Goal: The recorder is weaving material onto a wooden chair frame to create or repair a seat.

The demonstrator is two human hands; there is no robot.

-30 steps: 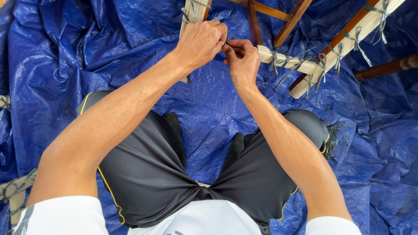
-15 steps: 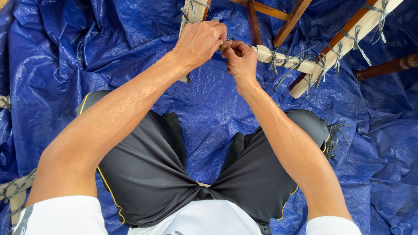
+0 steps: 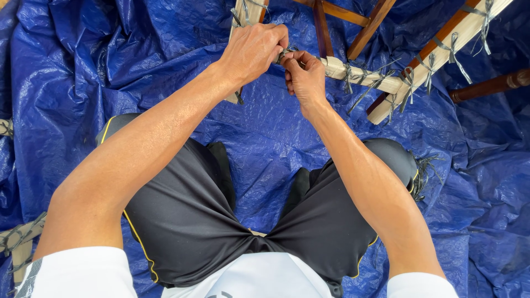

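1. The left hand [image 3: 253, 52] and the right hand [image 3: 302, 77] meet at about 12 o'clock from the person's lap, both closed in a pinch on a thin grey cord tie [image 3: 282, 54] where it sits on a pale wooden slat [image 3: 364, 77].
2. The fingers hide most of that tie, so whether it is knotted cannot be told; by the look of it, this tie is the one in hand and not finished.
3. Further along the slat, toward 1 o'clock, several grey ties [image 3: 375, 83] are already wrapped and knotted, their loose ends sticking out.
4. A second pale slat [image 3: 441, 47] running up toward 2 o'clock also carries a row of tied cords, so that part seems done.
5. Another slat [image 3: 243, 14] behind the left hand, at 12 o'clock, has cord wound on it as well.
6. The dark brown frame rails [image 3: 323, 27] between the slats show no ties.
7. Everything lies on a crumpled blue tarp [image 3: 83, 72].
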